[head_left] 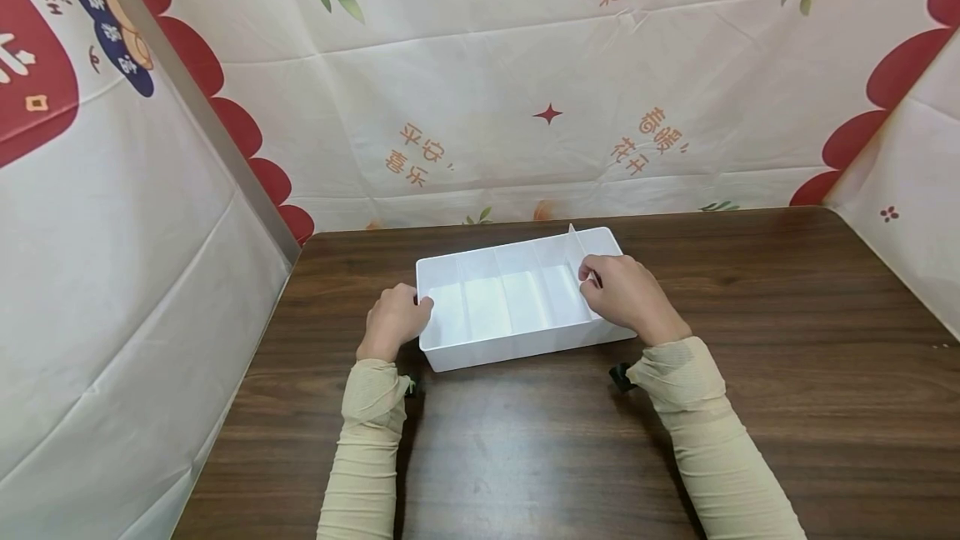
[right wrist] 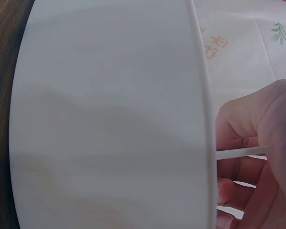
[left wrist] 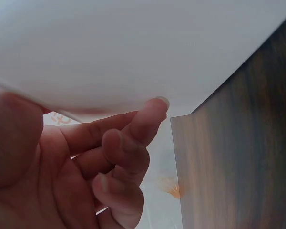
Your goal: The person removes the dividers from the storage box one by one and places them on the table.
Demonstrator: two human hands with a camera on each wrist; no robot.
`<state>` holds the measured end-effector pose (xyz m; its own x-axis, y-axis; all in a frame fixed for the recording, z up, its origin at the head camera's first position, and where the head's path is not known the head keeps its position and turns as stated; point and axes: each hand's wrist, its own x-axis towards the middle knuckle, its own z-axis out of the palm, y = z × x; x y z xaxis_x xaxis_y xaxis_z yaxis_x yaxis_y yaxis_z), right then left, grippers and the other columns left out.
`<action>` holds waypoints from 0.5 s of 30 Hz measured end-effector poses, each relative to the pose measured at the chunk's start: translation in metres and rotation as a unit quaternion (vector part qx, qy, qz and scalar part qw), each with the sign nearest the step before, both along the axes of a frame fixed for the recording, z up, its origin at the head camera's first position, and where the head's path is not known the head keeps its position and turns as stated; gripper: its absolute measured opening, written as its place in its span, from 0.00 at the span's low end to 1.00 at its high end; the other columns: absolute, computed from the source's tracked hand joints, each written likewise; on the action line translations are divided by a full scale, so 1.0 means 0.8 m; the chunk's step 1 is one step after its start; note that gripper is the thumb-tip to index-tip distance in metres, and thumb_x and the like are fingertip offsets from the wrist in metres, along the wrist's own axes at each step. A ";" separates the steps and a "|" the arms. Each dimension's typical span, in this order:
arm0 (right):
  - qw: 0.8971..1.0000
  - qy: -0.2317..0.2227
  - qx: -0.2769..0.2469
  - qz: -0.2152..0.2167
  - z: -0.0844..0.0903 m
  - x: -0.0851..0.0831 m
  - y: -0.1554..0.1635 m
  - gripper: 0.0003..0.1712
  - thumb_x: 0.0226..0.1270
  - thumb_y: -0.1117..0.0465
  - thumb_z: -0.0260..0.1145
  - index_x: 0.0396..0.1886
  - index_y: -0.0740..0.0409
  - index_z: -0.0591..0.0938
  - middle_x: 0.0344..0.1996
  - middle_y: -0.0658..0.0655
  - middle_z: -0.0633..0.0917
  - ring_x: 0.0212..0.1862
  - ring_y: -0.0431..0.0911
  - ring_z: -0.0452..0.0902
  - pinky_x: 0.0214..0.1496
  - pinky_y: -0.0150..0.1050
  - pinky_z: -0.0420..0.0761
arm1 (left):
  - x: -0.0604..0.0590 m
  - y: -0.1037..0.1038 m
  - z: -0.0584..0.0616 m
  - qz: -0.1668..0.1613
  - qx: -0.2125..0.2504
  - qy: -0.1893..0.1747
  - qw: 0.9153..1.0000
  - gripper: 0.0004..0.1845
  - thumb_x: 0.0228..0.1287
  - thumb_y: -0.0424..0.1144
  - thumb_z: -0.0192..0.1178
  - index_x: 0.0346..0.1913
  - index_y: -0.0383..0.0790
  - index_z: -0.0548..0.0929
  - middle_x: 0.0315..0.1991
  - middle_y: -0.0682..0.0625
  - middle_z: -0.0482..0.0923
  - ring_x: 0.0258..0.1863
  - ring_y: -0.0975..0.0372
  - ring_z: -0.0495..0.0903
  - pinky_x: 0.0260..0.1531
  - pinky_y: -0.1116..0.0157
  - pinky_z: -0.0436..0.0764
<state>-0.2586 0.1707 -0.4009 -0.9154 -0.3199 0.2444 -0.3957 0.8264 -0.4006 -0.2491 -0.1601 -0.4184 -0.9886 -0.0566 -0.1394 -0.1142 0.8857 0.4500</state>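
A white plastic storage box (head_left: 495, 350), split by thin upright dividers into several compartments, sits near the far edge of the table. My left hand (head_left: 393, 319) grips its left end, thumb over the rim. In the left wrist view, the fingers (left wrist: 126, 148) curl against the outside of the white wall (left wrist: 133, 57). My right hand (head_left: 630, 294) pinches a thin white divider (head_left: 574, 247) near the box's right end. That divider's far corner stands above the rim. In the right wrist view, the divider's edge (right wrist: 240, 152) runs between thumb and fingers, beyond the near wall (right wrist: 109, 95).
The box stands on a dark wood-grain table (head_left: 510, 448) with a rounded far right corner. A white printed cloth (head_left: 480, 90) hangs behind the table, with more cloth at the left and right sides. Small dark devices sit at both wrists.
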 end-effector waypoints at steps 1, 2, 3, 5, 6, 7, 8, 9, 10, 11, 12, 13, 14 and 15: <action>1.000 -0.001 0.000 0.000 0.000 0.000 0.000 0.07 0.60 0.67 0.57 0.28 0.58 0.81 0.17 0.50 0.74 0.22 0.45 0.68 0.25 0.38 0.66 | 0.000 0.000 0.000 0.000 0.000 0.000 1.000 0.18 0.72 0.46 0.49 0.28 0.38 0.80 0.26 0.45 0.77 0.28 0.54 0.76 0.26 0.59 0.71; 1.000 -0.002 0.000 -0.001 -0.001 0.000 0.000 0.07 0.60 0.67 0.57 0.28 0.58 0.81 0.17 0.50 0.74 0.22 0.45 0.68 0.25 0.38 0.66 | 0.000 0.000 0.000 0.000 0.001 -0.001 1.000 0.19 0.72 0.46 0.49 0.28 0.38 0.80 0.26 0.45 0.77 0.28 0.54 0.76 0.26 0.59 0.71; 1.000 -0.002 0.000 -0.002 -0.001 -0.001 0.000 0.07 0.60 0.67 0.57 0.28 0.58 0.81 0.17 0.50 0.74 0.22 0.45 0.68 0.25 0.38 0.66 | 0.000 0.000 0.000 0.000 0.001 -0.001 1.000 0.19 0.72 0.46 0.49 0.28 0.38 0.80 0.26 0.45 0.77 0.28 0.54 0.76 0.26 0.59 0.71; 1.000 -0.001 -0.001 -0.002 -0.001 -0.001 0.000 0.07 0.60 0.67 0.57 0.29 0.59 0.81 0.17 0.50 0.74 0.22 0.45 0.68 0.25 0.38 0.67 | 0.000 0.000 0.000 0.000 0.002 0.000 1.000 0.19 0.72 0.46 0.50 0.28 0.38 0.80 0.26 0.45 0.77 0.27 0.54 0.75 0.26 0.59 0.71; 1.000 -0.001 -0.002 -0.002 -0.001 -0.001 0.000 0.07 0.60 0.67 0.57 0.29 0.59 0.81 0.17 0.50 0.74 0.22 0.45 0.68 0.25 0.38 0.67 | 0.000 0.000 0.000 0.000 0.002 0.000 1.000 0.19 0.72 0.46 0.50 0.28 0.38 0.80 0.26 0.45 0.77 0.27 0.54 0.75 0.26 0.59 0.71; 1.000 0.000 -0.003 -0.002 -0.001 -0.001 0.000 0.07 0.60 0.67 0.57 0.29 0.59 0.82 0.17 0.50 0.74 0.22 0.45 0.68 0.25 0.38 0.67 | 0.000 0.000 -0.001 0.000 0.002 0.000 1.000 0.18 0.72 0.46 0.50 0.28 0.38 0.80 0.27 0.45 0.77 0.28 0.54 0.75 0.26 0.59 0.71; 1.000 0.002 -0.004 -0.001 -0.001 0.000 0.001 0.07 0.60 0.67 0.57 0.29 0.59 0.82 0.16 0.50 0.74 0.22 0.45 0.68 0.25 0.38 0.67 | 0.000 0.000 -0.001 -0.001 0.002 0.001 1.000 0.19 0.72 0.46 0.50 0.28 0.38 0.80 0.27 0.45 0.77 0.28 0.54 0.75 0.26 0.59 0.71; 1.000 0.003 -0.005 0.000 0.000 0.000 0.001 0.07 0.59 0.67 0.57 0.29 0.59 0.82 0.17 0.50 0.74 0.22 0.45 0.68 0.25 0.38 0.67 | 0.000 0.000 -0.001 -0.001 0.000 0.001 1.000 0.18 0.72 0.46 0.50 0.28 0.38 0.80 0.27 0.45 0.77 0.28 0.54 0.75 0.26 0.58 0.71; 1.000 0.003 -0.007 0.000 0.000 0.000 0.001 0.07 0.59 0.67 0.57 0.30 0.59 0.82 0.17 0.50 0.74 0.22 0.45 0.68 0.25 0.38 0.67 | 0.000 0.000 -0.001 -0.002 0.000 0.001 1.000 0.18 0.72 0.46 0.50 0.27 0.38 0.79 0.27 0.45 0.77 0.28 0.54 0.75 0.26 0.58 0.71; 1.000 0.003 -0.008 0.000 0.001 0.001 0.001 0.07 0.59 0.67 0.57 0.30 0.60 0.82 0.16 0.50 0.74 0.22 0.45 0.68 0.25 0.38 0.67 | 0.000 0.000 -0.001 -0.002 -0.001 0.001 1.000 0.19 0.72 0.46 0.49 0.27 0.38 0.79 0.27 0.45 0.77 0.28 0.54 0.75 0.26 0.58 0.71; 1.000 0.003 -0.008 0.000 0.002 0.001 0.002 0.08 0.59 0.67 0.57 0.30 0.60 0.82 0.16 0.50 0.74 0.22 0.45 0.68 0.25 0.38 0.67 | 0.000 0.000 -0.001 -0.002 -0.001 0.002 1.000 0.19 0.72 0.46 0.49 0.27 0.39 0.79 0.27 0.45 0.77 0.28 0.54 0.75 0.26 0.58 0.71; 1.000 0.004 -0.009 0.000 0.003 0.002 0.002 0.08 0.59 0.67 0.57 0.31 0.60 0.83 0.16 0.50 0.74 0.21 0.45 0.68 0.25 0.38 0.67 | 0.000 0.000 -0.001 -0.002 0.000 0.002 1.000 0.19 0.72 0.46 0.49 0.26 0.39 0.78 0.26 0.45 0.76 0.27 0.54 0.75 0.26 0.59 0.71; 1.000 0.004 -0.010 0.000 0.004 0.002 0.002 0.08 0.60 0.67 0.57 0.31 0.60 0.83 0.16 0.50 0.74 0.21 0.45 0.68 0.25 0.38 0.67 | 0.000 0.000 -0.001 -0.002 0.000 0.002 1.000 0.19 0.72 0.46 0.49 0.25 0.39 0.78 0.25 0.45 0.76 0.27 0.54 0.75 0.25 0.59 0.71; 1.000 0.004 -0.010 0.000 0.005 0.002 0.002 0.08 0.60 0.67 0.57 0.32 0.61 0.83 0.16 0.50 0.73 0.21 0.45 0.68 0.25 0.38 0.67 | 0.001 0.000 -0.001 -0.002 0.001 0.002 1.000 0.19 0.72 0.46 0.49 0.25 0.39 0.78 0.25 0.45 0.76 0.26 0.55 0.75 0.25 0.59 0.70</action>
<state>-0.2567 0.1727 -0.3972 -0.9135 -0.3149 0.2574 -0.3987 0.8187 -0.4133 -0.2487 -0.1605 -0.4190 -0.9893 -0.0522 -0.1361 -0.1089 0.8852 0.4522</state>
